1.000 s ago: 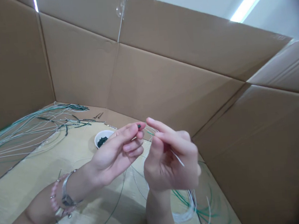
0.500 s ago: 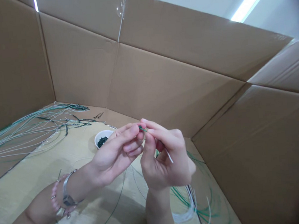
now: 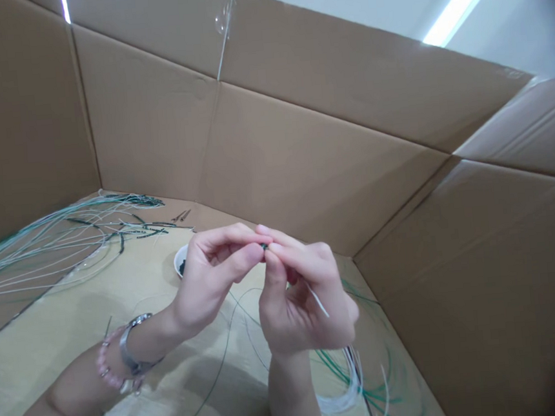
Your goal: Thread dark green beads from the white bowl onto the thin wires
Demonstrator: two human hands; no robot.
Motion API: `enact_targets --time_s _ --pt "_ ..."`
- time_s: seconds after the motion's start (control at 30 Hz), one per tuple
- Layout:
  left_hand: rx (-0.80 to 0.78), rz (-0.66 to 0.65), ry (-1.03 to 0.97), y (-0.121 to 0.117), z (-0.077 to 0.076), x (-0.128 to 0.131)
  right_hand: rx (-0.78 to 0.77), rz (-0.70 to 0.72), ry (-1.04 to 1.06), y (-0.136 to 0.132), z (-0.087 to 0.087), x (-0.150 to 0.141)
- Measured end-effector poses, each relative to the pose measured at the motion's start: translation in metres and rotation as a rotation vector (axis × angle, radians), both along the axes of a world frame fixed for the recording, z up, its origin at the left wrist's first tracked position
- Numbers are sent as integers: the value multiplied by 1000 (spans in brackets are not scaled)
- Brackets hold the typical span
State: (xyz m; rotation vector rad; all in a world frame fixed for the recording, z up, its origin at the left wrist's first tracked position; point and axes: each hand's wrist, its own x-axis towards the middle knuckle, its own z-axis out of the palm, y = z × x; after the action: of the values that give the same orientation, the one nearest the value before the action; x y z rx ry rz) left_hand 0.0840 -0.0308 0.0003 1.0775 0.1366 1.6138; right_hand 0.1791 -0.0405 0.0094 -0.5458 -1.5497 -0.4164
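Two hands meet fingertip to fingertip over a small dark green piece.
The left hand (image 3: 201, 282) pinches the small dark green piece (image 3: 264, 246) between thumb and fingers; the right hand (image 3: 307, 299) pinches right up against it, its grip point mostly hidden, a white strand (image 3: 318, 300) poking out below its fingers. Just behind the left hand sits a white bowl (image 3: 178, 253); beneath the right lies a wire coil (image 3: 340, 403).

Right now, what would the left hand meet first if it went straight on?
The left hand, pinching a small dark green piece, would likely meet the right hand first; depth there is unclear.
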Motion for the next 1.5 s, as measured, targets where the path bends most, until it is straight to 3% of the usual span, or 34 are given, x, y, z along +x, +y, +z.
enact_targets --time_s 0.17,0.3,0.5,0.73,0.9,1.33,1.5 --pt "-48 0 -26 8 2 -4 -90 81 -61 2 1 5" --pt "68 155 76 15 3 -13 -123 48 28 0 3 12" --pt "212 335 221 19 2 -20 -255 204 42 -2 0 13" --pt "326 427 273 18 5 -24 -148 -22 -82 -3 6 12" --pt "348 424 272 17 5 -24 -102 -104 -114 -5 9 11" --pt "326 408 259 15 6 -21 -63 -116 -129 -3 8 10" --pt "352 473 330 15 8 -24 -81 -131 -164 -6 10 12"
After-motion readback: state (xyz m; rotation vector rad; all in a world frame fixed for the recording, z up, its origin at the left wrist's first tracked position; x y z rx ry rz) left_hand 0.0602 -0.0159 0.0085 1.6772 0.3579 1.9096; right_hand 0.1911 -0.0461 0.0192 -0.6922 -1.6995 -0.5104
